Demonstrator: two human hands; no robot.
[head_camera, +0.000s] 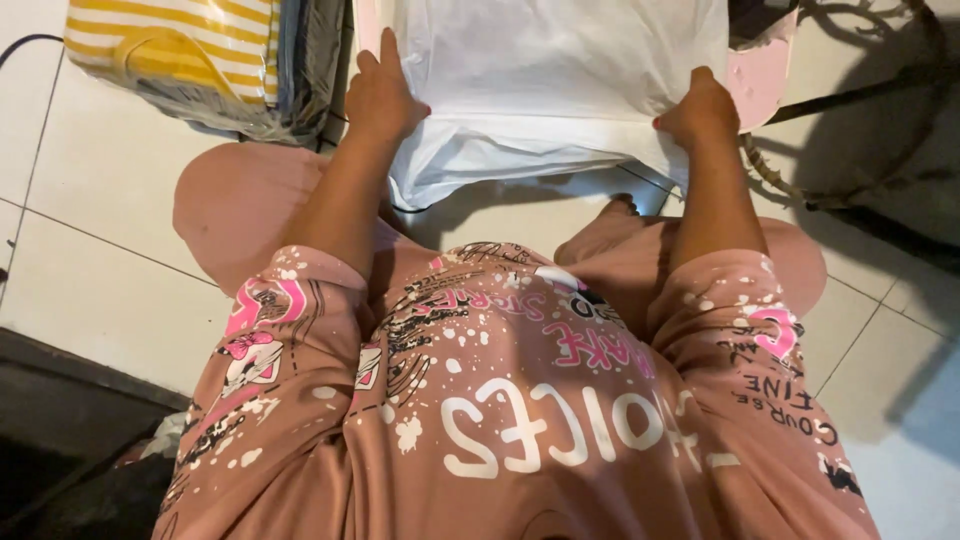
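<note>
Bag (175, 50): yellow-and-white striped, far left at the top, lying on the floor (95, 170) tiles; well apart from my hands.
Left hand (382, 95): fingers stretched flat along the left edge of the cloth (560, 70), thumb tucked against it; pressing rather than clenched.
Cloth: white, spread between my hands over the pink table (768, 75); its near edge droops and folds towards my knees.
Right hand (700, 110): closed round the cloth's right edge, grasping it; red nails show.
Table: pink rim peeks out just right of that hand.
Frame (860, 100): dark metal, far right, on the tiles.
</note>
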